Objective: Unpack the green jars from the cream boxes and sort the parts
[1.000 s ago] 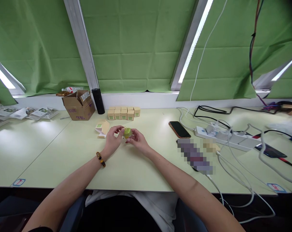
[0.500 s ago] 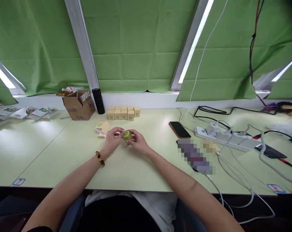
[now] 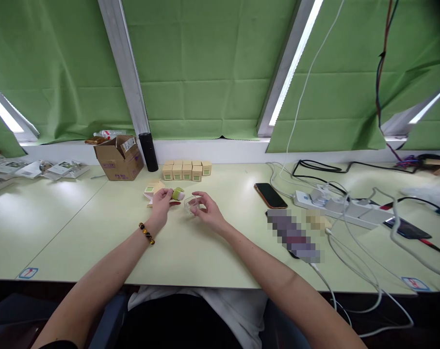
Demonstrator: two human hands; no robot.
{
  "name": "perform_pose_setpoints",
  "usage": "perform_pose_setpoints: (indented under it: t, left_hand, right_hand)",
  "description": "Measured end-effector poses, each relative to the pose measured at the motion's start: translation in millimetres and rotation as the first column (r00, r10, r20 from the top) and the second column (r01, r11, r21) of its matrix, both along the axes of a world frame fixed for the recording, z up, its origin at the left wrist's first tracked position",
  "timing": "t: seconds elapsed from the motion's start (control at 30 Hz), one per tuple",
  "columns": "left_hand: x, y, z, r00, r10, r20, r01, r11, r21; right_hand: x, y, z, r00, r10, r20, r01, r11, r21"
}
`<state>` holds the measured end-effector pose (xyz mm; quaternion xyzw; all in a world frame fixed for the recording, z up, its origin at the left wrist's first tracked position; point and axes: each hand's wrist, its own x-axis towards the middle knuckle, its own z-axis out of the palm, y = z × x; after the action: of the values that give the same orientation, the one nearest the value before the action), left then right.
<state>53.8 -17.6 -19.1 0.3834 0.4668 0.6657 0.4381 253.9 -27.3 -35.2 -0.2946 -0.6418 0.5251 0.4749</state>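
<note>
My left hand (image 3: 163,199) pinches a small green object with a pale side (image 3: 178,194), whose kind I cannot make out. To its right, my right hand (image 3: 206,209) is closed round a small clear plastic case (image 3: 191,205), with thumb and fingers on its side. The green object and the clear case are apart, a short gap between them. Just behind my left hand lies an opened cream carton (image 3: 150,190) with its flaps spread, partly hidden by the hand. Farther back, several small cream boxes (image 3: 187,171) with green labels stand in rows.
A cardboard box (image 3: 120,162) and a black bottle (image 3: 148,152) stand at the back left. Bagged items (image 3: 59,168) lie far left. On the right are a phone (image 3: 270,195), a blurred-out dark item (image 3: 292,235), a white power strip (image 3: 343,208) and tangled cables.
The green object has come out of the clear case. My left hand has drawn it left and slightly away from me, while my right hand keeps the case almost in place.
</note>
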Motion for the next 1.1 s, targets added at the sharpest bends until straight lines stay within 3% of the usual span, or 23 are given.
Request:
perform_pose_setpoints:
  t: [0.13, 0.27, 0.5, 0.6, 0.77, 0.9, 1.0, 1.1]
  left_hand:
    - [-2, 4, -2.9, 0.984, -0.009, 0.176, 0.033, 0.99, -0.136]
    - [0, 4, -6.9, 0.979, -0.025, 0.203, 0.062, 0.982, -0.178]
    - [-1, 5, -9.9, 0.981, -0.025, 0.192, 0.066, 0.975, -0.21]
    - [-1, 5, -10.0, 0.982, -0.031, 0.186, 0.07, 0.975, -0.209]
    - [1, 4, -8.6, 0.984, -0.025, 0.175, 0.061, 0.977, -0.206]
    - [2, 2, -7.1, 0.986, -0.023, 0.168, 0.059, 0.976, -0.211]
    - [2, 2, -7.2, 0.986, -0.025, 0.165, 0.061, 0.975, -0.216]
    - [1, 4, -8.5, 0.986, -0.028, 0.164, 0.063, 0.975, -0.214]
  right_hand:
    - [1, -2, 5, 0.995, 0.006, -0.104, 0.002, 0.997, 0.071]
    - [0, -5, 9, 0.983, -0.051, -0.176, 0.087, 0.975, 0.206]
    - [-1, -14, 16, 0.959, -0.218, -0.18, 0.278, 0.843, 0.461]
    - [-1, -17, 17, 0.95, -0.237, -0.202, 0.308, 0.813, 0.494]
    - [-4, -18, 14, 0.947, -0.19, -0.261, 0.298, 0.822, 0.485]
    - [-6, -16, 15, 0.936, -0.189, -0.297, 0.294, 0.884, 0.364]
    - [-4, -10, 19, 0.912, -0.163, -0.377, 0.208, 0.975, 0.083]
    - [1, -3, 22, 0.891, -0.088, -0.445, -0.006, 0.979, -0.205]
